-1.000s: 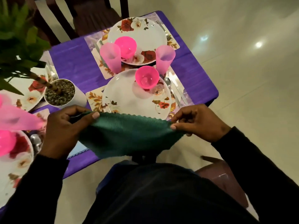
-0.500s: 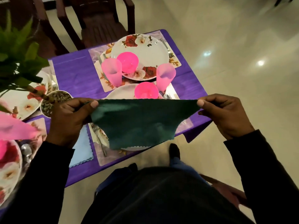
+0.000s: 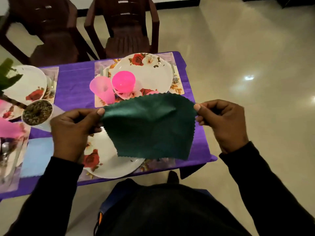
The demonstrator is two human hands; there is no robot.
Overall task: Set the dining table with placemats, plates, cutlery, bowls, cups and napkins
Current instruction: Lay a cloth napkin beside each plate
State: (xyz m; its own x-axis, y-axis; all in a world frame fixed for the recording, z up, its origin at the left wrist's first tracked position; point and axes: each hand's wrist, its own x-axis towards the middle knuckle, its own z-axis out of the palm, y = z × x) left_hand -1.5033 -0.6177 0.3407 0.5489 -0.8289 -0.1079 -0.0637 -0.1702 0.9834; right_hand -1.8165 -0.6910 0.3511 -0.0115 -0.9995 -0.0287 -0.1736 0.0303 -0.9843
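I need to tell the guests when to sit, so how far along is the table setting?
Mostly laid. Done: placemats, floral plates such as the far plate, a pink bowl, a pink cup and a fork, plus a light blue napkin at the neighbouring setting. In hand: the left hand and right hand hold a green napkin spread above the near plate. Left: laying it down.
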